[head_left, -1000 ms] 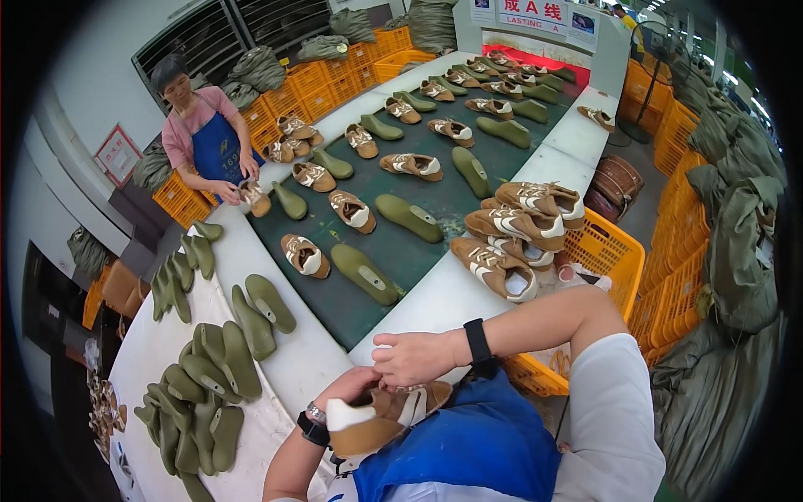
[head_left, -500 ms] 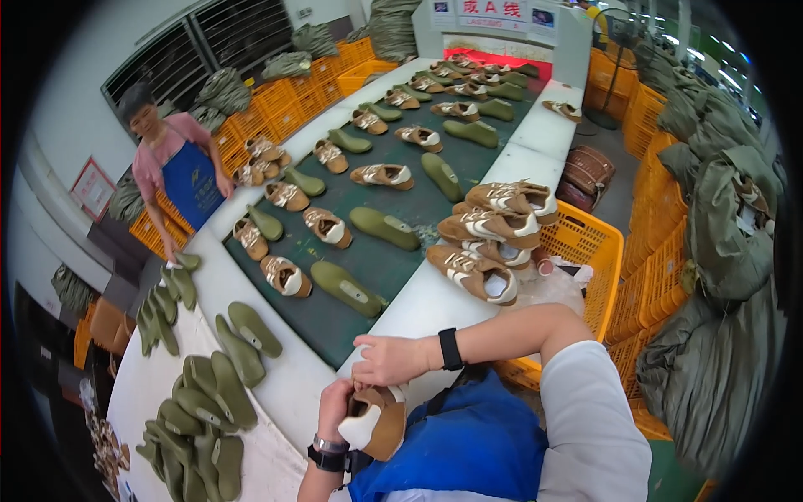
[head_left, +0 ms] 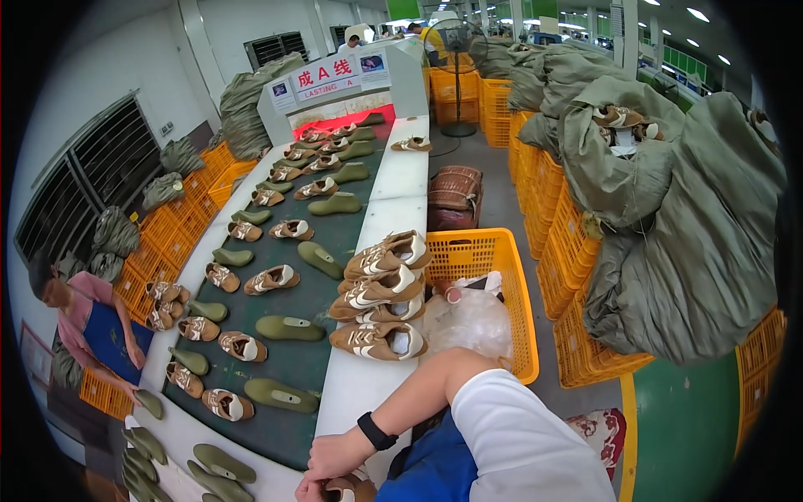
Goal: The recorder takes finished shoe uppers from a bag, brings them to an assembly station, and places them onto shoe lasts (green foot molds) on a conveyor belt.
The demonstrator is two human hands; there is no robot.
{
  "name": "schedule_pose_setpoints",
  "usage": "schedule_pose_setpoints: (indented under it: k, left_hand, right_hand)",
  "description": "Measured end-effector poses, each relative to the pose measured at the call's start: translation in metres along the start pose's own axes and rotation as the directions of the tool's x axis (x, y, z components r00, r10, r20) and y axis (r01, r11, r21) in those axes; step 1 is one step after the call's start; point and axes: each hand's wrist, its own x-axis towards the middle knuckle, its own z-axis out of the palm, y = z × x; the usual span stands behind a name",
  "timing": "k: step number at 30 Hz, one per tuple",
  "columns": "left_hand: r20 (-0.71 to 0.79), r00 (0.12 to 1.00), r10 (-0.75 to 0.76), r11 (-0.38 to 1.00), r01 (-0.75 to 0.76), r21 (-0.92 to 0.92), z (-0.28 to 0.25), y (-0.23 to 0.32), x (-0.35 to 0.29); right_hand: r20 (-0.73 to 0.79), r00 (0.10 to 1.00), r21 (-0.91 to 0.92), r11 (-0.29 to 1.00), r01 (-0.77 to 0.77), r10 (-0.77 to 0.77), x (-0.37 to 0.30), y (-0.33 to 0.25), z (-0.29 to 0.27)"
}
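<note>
At the lower edge my right hand (head_left: 335, 456), with a black band on its wrist, is closed, its fingertips bent down at a brown and white sneaker (head_left: 350, 487). Only a sliver of my left hand (head_left: 308, 489) shows beside the shoe; it grips the sneaker, most of which the frame edge cuts off. Several finished-looking sneakers (head_left: 381, 293) are piled on the white ledge (head_left: 355, 397) ahead of my right arm. On the dark green conveyor belt (head_left: 284, 351) left of them lie sneakers and green shoe lasts (head_left: 282, 395).
An orange crate (head_left: 523, 309) with clear plastic stands right of the ledge. Stacked crates (head_left: 548, 251) and grey-green sacks (head_left: 661, 243) line the right side. Across the belt, a co-worker (head_left: 96, 322) in a blue apron touches a shoe last (head_left: 149, 404). A standing fan (head_left: 457, 79) is farther back.
My view has swung to the right, so the belt sits farther left and more crates and sacks show. My hands and the sneaker are now lower, partly outside the frame.
</note>
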Motion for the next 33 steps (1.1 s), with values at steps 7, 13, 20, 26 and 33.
schedule_pose_setpoints:
  k: [7,13,20,26,33]
  left_hand:
    - [-0.016,1.0,-0.008,0.999,0.007,-0.05,-0.002,0.042,-0.029]
    - [-0.234,0.969,0.074,0.992,-0.096,-0.085,0.017,0.068,-0.049]
    - [-0.405,0.823,0.398,0.884,-0.227,0.408,0.019,0.058,-0.035]
    - [-0.46,0.877,0.141,0.99,-0.137,0.042,0.034,0.08,-0.024]
    - [-0.211,0.975,-0.075,0.833,-0.055,-0.55,0.029,0.077,-0.047]
  right_hand:
    - [-0.023,0.906,0.426,0.824,-0.374,0.422,0.007,-0.011,0.006]
    - [-0.04,0.771,0.595,0.635,-0.492,0.636,0.01,-0.026,0.003]
    - [-0.333,0.663,0.531,0.714,-0.456,0.671,0.011,-0.022,0.031]
    - [-0.423,0.784,0.309,0.886,-0.347,0.454,0.004,-0.023,0.012]
    - [0.0,0.638,0.852,0.334,-0.403,0.77,0.001,-0.017,0.016]
